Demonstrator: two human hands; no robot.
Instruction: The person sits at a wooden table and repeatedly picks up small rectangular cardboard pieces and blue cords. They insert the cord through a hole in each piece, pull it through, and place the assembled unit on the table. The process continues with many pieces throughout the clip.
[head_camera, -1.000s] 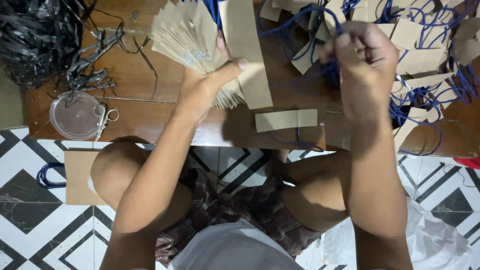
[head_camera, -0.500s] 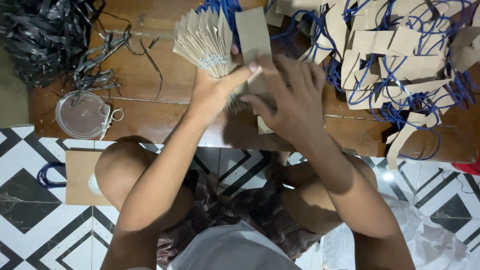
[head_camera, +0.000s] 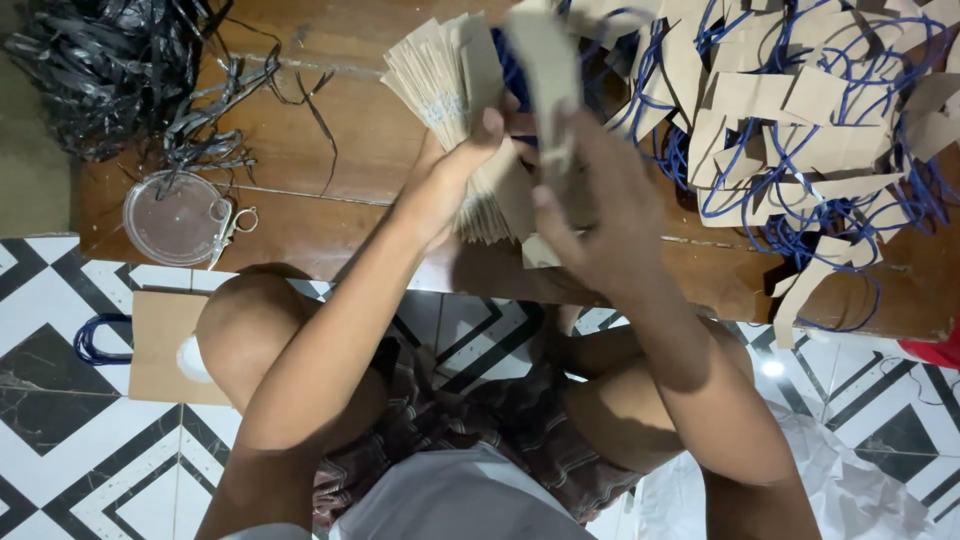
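While our left hand (head_camera: 455, 170) grips a thick fanned stack of brown paper strips (head_camera: 440, 85), our right hand (head_camera: 590, 215) pinches another strip (head_camera: 545, 70); many blue-corded strips (head_camera: 800, 110) at the table's far right corner look undone.

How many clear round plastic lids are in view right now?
1. The clear round lid lies on the wooden table at its left end, beside the small scissors and below the black strap pile. Others may be hidden under the piles.
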